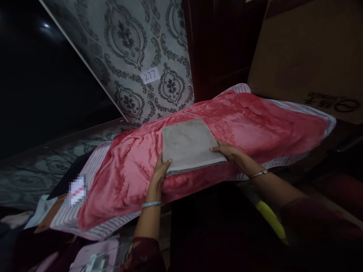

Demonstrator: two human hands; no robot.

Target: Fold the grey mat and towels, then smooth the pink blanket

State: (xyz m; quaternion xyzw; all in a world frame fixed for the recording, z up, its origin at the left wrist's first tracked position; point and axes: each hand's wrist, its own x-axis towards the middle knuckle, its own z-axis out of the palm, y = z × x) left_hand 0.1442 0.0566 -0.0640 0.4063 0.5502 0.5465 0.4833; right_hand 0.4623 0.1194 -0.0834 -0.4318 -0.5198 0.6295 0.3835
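Observation:
A flat, roughly square piece of grey cloth (pixel 190 145), apparently folded, lies over the red blanket (pixel 255 124). Along its near edge a paler strip and a darker layer underneath show. My left hand (pixel 161 167) grips the near left corner, thumb on top and fingers mostly hidden below. At the right edge, my right hand (pixel 226 149) pinches the cloth the same way, with its thumb on the upper face. The blanket is plush, rumpled on the left, and has a striped border.
Behind the blanket is patterned wallpaper (pixel 124 34) with a paper label (pixel 150 75) reading 277. A large dark screen (pixel 56 83) stands at left. A cardboard box (pixel 309 56) is at the right back. Near the lower left sits a pink object (pixel 98 251).

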